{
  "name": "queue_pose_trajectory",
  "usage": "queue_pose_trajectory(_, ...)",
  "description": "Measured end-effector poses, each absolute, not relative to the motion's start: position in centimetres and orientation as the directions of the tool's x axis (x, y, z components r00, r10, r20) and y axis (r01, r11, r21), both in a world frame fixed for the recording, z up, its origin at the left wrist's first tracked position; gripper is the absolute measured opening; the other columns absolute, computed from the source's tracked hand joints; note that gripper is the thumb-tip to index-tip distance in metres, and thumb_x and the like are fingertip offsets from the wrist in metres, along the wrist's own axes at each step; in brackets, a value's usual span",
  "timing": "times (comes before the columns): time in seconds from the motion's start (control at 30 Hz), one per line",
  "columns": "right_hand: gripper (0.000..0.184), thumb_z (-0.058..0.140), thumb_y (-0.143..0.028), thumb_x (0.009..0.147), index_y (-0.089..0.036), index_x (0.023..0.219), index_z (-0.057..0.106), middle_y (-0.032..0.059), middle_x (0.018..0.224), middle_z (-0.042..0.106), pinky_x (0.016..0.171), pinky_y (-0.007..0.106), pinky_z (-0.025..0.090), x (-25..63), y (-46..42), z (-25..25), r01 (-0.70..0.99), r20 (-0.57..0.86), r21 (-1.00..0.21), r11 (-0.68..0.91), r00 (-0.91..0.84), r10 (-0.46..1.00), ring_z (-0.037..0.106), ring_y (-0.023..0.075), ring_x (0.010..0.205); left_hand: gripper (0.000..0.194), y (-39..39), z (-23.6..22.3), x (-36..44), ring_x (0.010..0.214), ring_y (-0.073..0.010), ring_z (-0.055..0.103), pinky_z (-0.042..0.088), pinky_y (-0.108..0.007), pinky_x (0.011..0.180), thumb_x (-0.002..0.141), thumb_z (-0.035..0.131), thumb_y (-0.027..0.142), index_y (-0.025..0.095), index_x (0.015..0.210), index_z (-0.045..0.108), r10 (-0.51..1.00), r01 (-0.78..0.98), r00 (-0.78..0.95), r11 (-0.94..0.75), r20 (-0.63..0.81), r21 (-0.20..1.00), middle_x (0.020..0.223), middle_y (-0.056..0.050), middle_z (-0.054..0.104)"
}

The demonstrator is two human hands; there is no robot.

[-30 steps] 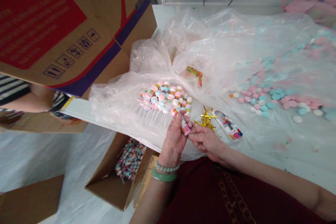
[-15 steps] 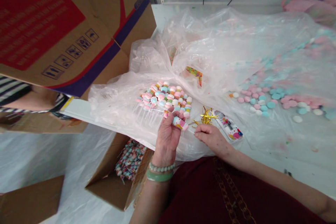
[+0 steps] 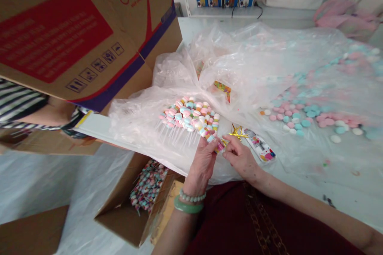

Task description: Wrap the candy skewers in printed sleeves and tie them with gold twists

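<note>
My left hand (image 3: pixel 205 160) is closed around a candy skewer in a printed clear bag (image 3: pixel 220 147). Facing it, my right hand (image 3: pixel 241 157) pinches a gold twist tie at the bag's gathered end; the fingers partly hide the tie. Just beyond my fingers lies a small pile of gold twist ties (image 3: pixel 238 130). A stack of printed bags (image 3: pixel 261 146) rests to the right of that pile. Many candy skewers (image 3: pixel 187 112) in pink, white and blue lie side by side left of my hands, their white sticks pointing toward me.
Clear plastic sheeting (image 3: pixel 239 55) covers much of the table. Loose pink, blue and white candies (image 3: pixel 299 117) are spread at the right. A large carton (image 3: pixel 125 63) stands at the left, beside a person in a striped sleeve (image 3: pixel 20 103). Below, an open box (image 3: pixel 119 207) holds wrapped skewers.
My left hand has moved right with the bagged skewer, and my two hands now meet at the bag's end. The gold tie has come from beside the pile to the bag.
</note>
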State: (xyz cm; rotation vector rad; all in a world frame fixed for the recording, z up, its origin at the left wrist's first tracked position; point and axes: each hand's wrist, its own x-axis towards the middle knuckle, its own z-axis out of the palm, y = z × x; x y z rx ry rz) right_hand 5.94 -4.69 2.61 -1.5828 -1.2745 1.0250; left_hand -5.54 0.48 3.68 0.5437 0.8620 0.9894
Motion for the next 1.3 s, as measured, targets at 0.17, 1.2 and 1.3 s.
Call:
queue_pose_trajectory(0.17,0.041,0.039,-0.013,0.088,-0.02,0.125,0.054,0.0081,0.096,0.067,0.08,0.034,0.05,5.4,-4.5,2.1,0.583,0.307,-0.783,0.218,0.058,0.95,0.062,0.0208,0.089,0.013,0.2,3.5,-5.0,0.072,-0.0127,0.053,0.042,-0.025,0.07,0.075,0.069,0.024,0.015,0.084,0.067,0.902,-0.277,0.281,0.404,-0.329,0.872,0.078,-0.001,0.063)
queue_pose_trajectory(1.2,0.03,0.039,-0.013,0.092,-0.02,0.102,0.066,0.0082,0.092,0.067,0.079,0.033,0.052,6.3,-11.1,2.1,0.693,0.467,-0.656,0.299,0.061,0.882,0.062,0.0201,0.089,0.024,-5.7,3.5,-5.0,0.093,-0.0171,0.06,0.049,-0.028,0.081,0.078,0.068,0.033,0.017,0.097,0.07,0.707,-0.447,0.58,0.692,-0.406,0.567,0.103,-0.008,0.066)
queue_pose_trajectory(1.3,0.031,0.036,-0.013,0.093,-0.018,0.105,0.065,0.0095,0.089,0.065,0.08,0.034,0.052,6.1,-12.5,2.2,0.749,0.538,-0.552,0.367,-0.016,0.843,0.061,0.021,0.088,0.024,-6.7,3.8,-4.7,0.09,-0.0161,0.062,0.049,-0.025,0.08,0.075,0.071,0.035,0.013,0.085,0.07,0.723,-0.488,0.562,0.681,-0.401,0.546,0.097,-0.009,0.068)
